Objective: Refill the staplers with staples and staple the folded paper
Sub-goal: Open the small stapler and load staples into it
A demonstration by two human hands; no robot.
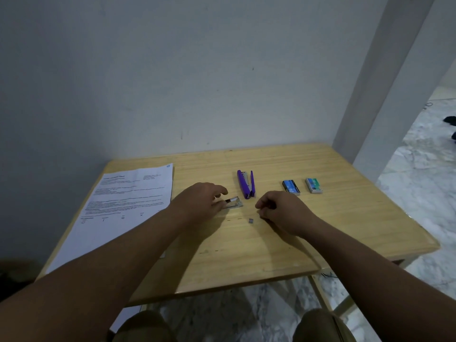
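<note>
Nearest the camera are the person's knees (pixel 145 327), below the front edge of the wooden worktop (pixel 246 255). Both forearms reach over it. A small strip of staples (pixel 251 220) lies loose on the wood between the hands, just beside the right one. The right hand (pixel 278 211) rests on the worktop with its fingers curled in; whether it pinches anything cannot be told. The left hand (pixel 199 201) is clamped on a clear stapler (pixel 233 203), thumb and fingers gripping its rear end while the front pokes out to the right. To the left a printed paper (pixel 118 208) lies flat, its near end hanging over the worktop's edge. Just beyond the clear stapler lies a purple stapler (pixel 245 184), swung open in a narrow V. Further right sit two staple boxes side by side, apart from each other: a blue box (pixel 291 187) and a green box (pixel 313 185). Behind everything is a pale wall (pixel 172 82).
</note>
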